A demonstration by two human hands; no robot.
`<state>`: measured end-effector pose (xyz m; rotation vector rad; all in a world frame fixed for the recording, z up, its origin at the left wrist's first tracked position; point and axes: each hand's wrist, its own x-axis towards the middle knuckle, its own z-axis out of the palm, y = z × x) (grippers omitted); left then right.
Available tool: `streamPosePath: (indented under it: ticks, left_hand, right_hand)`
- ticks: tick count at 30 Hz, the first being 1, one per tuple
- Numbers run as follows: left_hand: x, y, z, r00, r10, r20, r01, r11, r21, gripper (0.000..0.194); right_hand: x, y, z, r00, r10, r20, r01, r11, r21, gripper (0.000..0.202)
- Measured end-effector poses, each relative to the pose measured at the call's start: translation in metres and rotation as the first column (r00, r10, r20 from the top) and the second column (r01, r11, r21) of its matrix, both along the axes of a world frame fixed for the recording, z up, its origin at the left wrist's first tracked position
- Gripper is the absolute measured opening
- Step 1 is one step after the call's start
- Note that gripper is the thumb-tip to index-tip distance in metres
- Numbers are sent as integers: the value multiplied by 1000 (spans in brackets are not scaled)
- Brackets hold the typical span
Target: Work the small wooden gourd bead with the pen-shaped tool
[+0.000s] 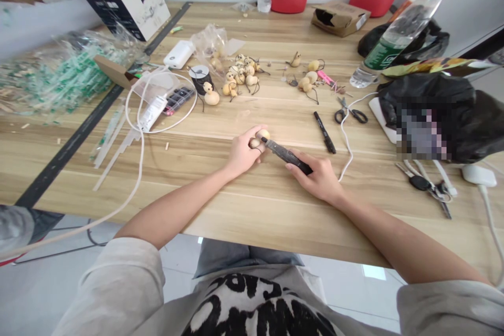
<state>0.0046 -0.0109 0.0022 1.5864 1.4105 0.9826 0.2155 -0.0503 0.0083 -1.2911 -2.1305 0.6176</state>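
Note:
Near the middle of the wooden table, my left hand [244, 153] holds a small pale gourd [255, 143] with a dark cord, its fingers wrapped round it. My right hand [317, 176] grips a dark pen-like tool [285, 155], whose tip meets the gourd. Part of the gourd is hidden by the fingers and the tip. Beyond my hands, several small gourds with black cords [241, 71] lie in a cluster, and a few more [307, 81] lie to the right. A black marker [324, 132] rests right of the tool.
Black-handled scissors [350, 112], a white cable [343, 139] and keys [429, 185] lie at the right, near a plastic bottle [388, 47] and black bag [472, 110]. At the left are a thread spool [200, 79], a compartment box [180, 100] and a looped cable [138, 168].

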Motion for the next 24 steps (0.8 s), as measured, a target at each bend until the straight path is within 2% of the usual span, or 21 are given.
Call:
streamPosePath:
  ticks: [24]
  left_hand:
    - [0, -1, -2, 999, -41, -24, 41, 999, -10, 50]
  right_hand:
    - [0, 0, -1, 1000, 9, 6, -9, 1000, -18, 38]
